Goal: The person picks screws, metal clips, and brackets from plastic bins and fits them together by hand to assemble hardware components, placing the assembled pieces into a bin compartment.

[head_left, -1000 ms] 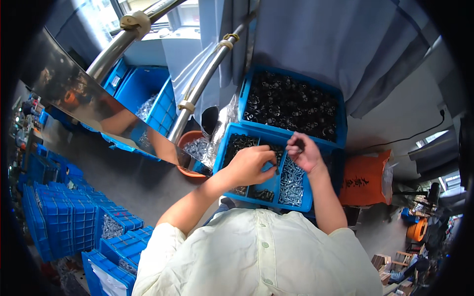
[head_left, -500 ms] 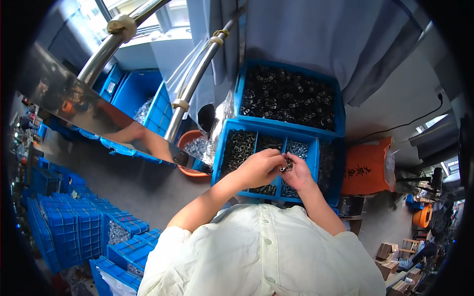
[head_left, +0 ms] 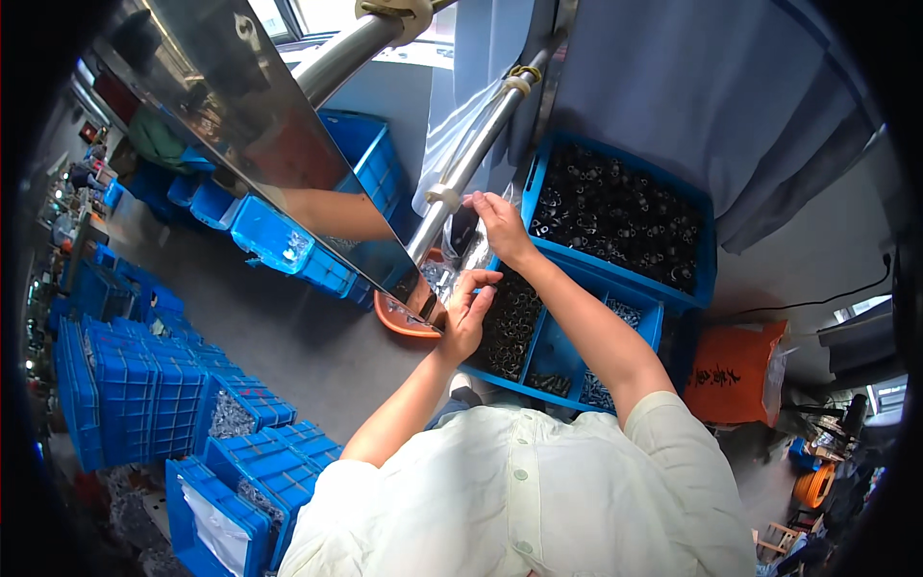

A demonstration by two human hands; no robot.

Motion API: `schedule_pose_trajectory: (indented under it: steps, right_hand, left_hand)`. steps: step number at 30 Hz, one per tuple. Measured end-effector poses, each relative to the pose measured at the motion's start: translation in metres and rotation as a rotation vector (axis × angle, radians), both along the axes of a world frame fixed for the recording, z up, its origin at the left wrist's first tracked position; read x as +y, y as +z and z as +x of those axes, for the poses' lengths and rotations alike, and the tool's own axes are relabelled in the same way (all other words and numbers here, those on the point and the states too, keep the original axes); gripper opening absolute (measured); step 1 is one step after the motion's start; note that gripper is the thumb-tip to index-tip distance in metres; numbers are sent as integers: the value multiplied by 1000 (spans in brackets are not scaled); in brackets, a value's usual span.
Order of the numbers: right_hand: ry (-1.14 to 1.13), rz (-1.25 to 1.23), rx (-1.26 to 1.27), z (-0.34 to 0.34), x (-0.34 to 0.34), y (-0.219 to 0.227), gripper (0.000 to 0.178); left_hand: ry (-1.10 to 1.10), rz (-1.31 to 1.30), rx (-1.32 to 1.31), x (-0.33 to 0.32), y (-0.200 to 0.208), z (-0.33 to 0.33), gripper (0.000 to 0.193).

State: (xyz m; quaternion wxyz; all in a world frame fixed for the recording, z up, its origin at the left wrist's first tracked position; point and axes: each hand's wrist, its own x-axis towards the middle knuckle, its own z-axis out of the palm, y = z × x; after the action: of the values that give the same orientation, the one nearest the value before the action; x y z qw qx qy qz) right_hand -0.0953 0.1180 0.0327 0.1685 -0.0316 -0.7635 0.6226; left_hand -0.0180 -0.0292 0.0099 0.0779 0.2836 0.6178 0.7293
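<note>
My left hand [head_left: 465,317] is half curled beside the left edge of a divided blue bin [head_left: 532,388]; what its fingers hold, if anything, is hidden. Stretched across the bin, my right hand [head_left: 503,231] has its fingers drawn together beside a metal pole [head_left: 476,154]. Its fingertips are next to thin clear plastic [head_left: 460,130] hanging along the pole, and I cannot make out what they grip. Small dark metal rings [head_left: 510,327] fill the bin's left compartment. Greenish metal pieces [head_left: 550,383] lie low in the middle one, and silvery screw-like pieces [head_left: 596,392] in the right one.
Behind stands a blue bin of black clamp-like parts [head_left: 615,216]. A shiny metal panel [head_left: 279,154] slants at the left, above an orange tub [head_left: 404,322]. Stacked blue crates [head_left: 130,394] stand on the left; an orange sack [head_left: 735,370] is at the right.
My hands, together over the bin with small metal parts, have separated. The right reached up and left to the pole; the left moved left to the bin's edge. The view turned left.
</note>
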Motion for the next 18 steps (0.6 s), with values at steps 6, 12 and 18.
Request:
schedule_pose_trajectory:
  steps: [6,12,18]
  right_hand:
    - [-10,-142,20,81,49,33,39]
    - [-292,27,-150,196,101,33,24]
    - [-138,806,-347,285,88,-26,21]
  left_hand:
    - [-66,93,-128,-1,7,3,30]
    - [-120,168,-267,8,-8,-21,20]
    - [-197,-637,550,30,-4,24,19]
